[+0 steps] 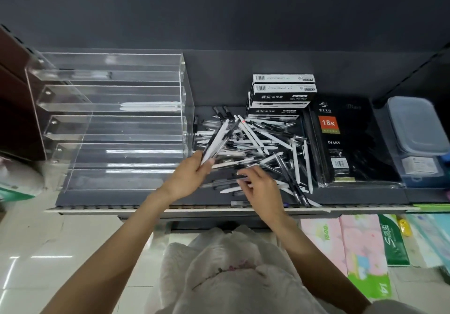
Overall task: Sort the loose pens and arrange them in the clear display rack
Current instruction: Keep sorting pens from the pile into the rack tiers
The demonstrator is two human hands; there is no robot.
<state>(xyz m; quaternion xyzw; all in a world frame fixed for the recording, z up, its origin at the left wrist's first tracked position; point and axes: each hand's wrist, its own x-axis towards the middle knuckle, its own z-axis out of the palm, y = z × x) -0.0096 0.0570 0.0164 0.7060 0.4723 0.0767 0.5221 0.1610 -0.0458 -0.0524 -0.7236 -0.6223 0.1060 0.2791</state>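
1. The step in hand looks like gathering and sorting: the left hand (192, 170) has its fingers clamped on a small bunch of white-and-black pens (216, 140), raised above the heap and angled toward the back of the shelf.
2. The right hand (258, 187) hovers low over the near side of the loose pens (263, 145), its fingers (243, 173) apart and curled, holding nothing that can be made out.
3. The loose pens lie in a tangled heap on the dark shelf (146, 198), just right of the clear display rack (114, 119) and left of a black diary (341, 143).
4. The rack's stepped tiers are mostly bare; a few pens lie in its upper tiers.
5. The next move probably calls for the right hand to pinch one matching pen free of the tangle, or for the left to carry its bunch leftward and lay it flat in a tier.
6. Stacked gel pen boxes (280, 94) sit behind the heap, and a lidded plastic container (416, 128) stands at far right.
7. Below the shelf edge, packaged tissue goods (360, 248) rest above a pale tiled floor (36, 252).
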